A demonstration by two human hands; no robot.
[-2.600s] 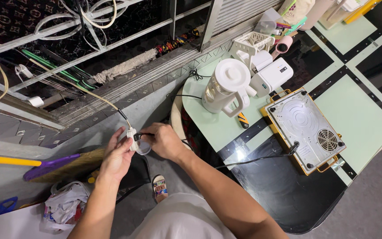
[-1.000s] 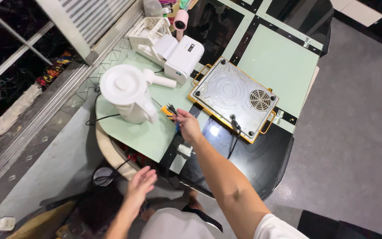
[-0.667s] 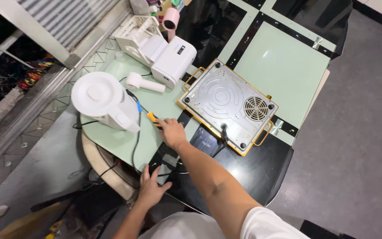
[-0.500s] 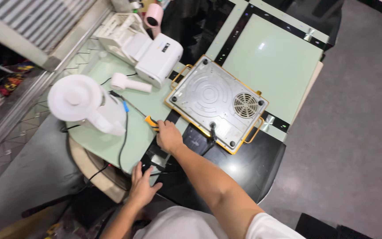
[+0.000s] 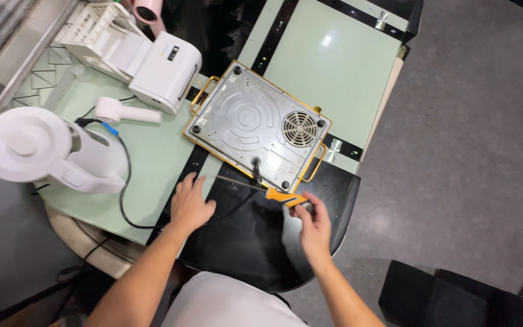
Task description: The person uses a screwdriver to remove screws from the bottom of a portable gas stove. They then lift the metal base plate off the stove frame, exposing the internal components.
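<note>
Near the far left corner of the table [image 5: 152, 175], a white box-shaped device [image 5: 164, 71] with a small dark label on its top; beside it a white ribbed holder [image 5: 101, 33] and a pink cylinder [image 5: 148, 8] at the far edge. No other labels legible.

Toward the middle of the table, an induction cooker [image 5: 255, 128] lying face down: grey metal underside with a round fan grille, rubber feet at the corners, yellow-orange rim and handles, black cord leaving its near edge. Just off that near edge, a screwdriver [image 5: 273, 192] with a yellow and black handle and a thin shaft pointing left. Right hand [image 5: 313, 223] pinched on the handle end, fingers closed around it. Left hand [image 5: 190, 204] resting flat on the table near the shaft tip, fingers spread, gripping nothing; contact with the tip unclear.

On the left side, a white kettle [image 5: 43, 152] with lid on, a white handheld tool [image 5: 127, 112] lying just beyond it, and a black cable [image 5: 122, 181] looping over the surface.

Table of pale green glass panels with black strips, a dark rounded section at the near edge. Grey speckled floor on the right, a dark seat [image 5: 455, 297] at the lower right.
</note>
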